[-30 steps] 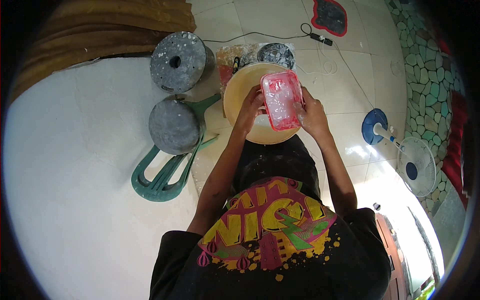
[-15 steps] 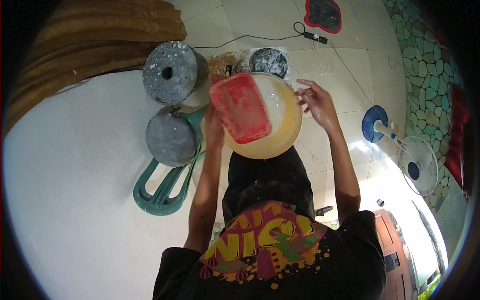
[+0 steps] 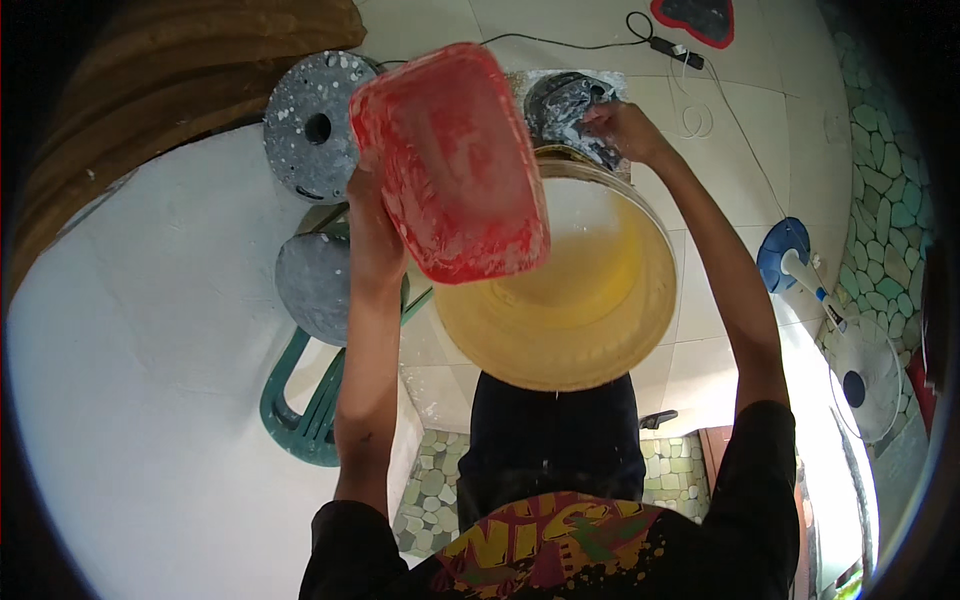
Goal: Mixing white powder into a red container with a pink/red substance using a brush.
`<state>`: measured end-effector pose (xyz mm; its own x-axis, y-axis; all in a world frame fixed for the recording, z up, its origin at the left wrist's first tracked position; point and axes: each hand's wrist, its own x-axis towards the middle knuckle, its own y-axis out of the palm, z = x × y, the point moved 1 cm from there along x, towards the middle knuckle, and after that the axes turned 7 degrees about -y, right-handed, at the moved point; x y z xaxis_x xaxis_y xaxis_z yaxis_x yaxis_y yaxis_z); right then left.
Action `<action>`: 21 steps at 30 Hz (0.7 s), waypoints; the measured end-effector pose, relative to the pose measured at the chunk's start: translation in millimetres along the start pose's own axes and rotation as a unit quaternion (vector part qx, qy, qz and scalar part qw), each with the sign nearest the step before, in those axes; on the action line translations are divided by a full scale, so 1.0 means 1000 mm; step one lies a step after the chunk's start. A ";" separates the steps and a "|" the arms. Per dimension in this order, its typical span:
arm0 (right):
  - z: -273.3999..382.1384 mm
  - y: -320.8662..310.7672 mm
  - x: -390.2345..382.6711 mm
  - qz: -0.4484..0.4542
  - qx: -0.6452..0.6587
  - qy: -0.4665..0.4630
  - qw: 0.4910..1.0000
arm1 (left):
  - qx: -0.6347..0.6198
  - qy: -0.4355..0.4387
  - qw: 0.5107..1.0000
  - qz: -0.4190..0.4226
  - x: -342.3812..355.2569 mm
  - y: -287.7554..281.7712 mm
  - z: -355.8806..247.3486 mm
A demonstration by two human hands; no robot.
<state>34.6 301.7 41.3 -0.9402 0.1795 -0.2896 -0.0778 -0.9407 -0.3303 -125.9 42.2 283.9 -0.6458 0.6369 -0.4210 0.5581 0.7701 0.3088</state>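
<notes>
1. Since the earlier frames, the red container has shifted up and to the left in my view and looks larger; a second ago both hands held it, its wet white inside facing me; now I see its underside.
2. The left hand alone holds it, fingers closed on its left edge; it overlaps the left rim of the yellow bucket, which also looks larger to me than before.
3. The right hand, spread beside the bucket half a second ago, now reaches beyond it to the dark tub; its fingers are bent there, but I cannot tell whether they grip anything.
4. The container is a rounded rectangle, its red base filmed with chalky white; the bucket is round and dull yellow, pale matter blurred at its far side; the tub is streaked white.
5. At left I make out a white-speckled grey cylinder with a dark central hole; below it, a green slatted chair; above, folded brown cloth.
</notes>
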 end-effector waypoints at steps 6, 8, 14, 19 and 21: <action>-0.027 0.006 0.046 0.066 0.270 -0.017 0.961 | 0.188 0.060 0.979 0.047 0.049 -0.010 0.017; -0.030 0.008 0.054 0.067 0.259 -0.037 0.963 | 0.190 0.049 0.979 0.054 0.065 -0.015 0.017; -0.028 0.013 0.062 0.064 0.231 -0.036 0.970 | 0.020 0.013 1.000 0.018 0.093 -0.020 0.020; -0.019 0.016 0.047 0.061 -0.150 0.051 0.985 | 0.024 -0.029 0.999 -0.033 0.120 -0.042 0.040; -0.020 0.023 0.037 0.025 -0.259 0.014 0.966 | 0.094 0.005 0.995 -0.030 0.130 -0.051 0.054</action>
<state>4.4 292.5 4.5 -0.9287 0.1524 -0.3382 0.1499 -0.6797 -0.7180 -210.1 83.7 166.9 -0.6856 0.5905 -0.4256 0.6055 0.7872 0.1170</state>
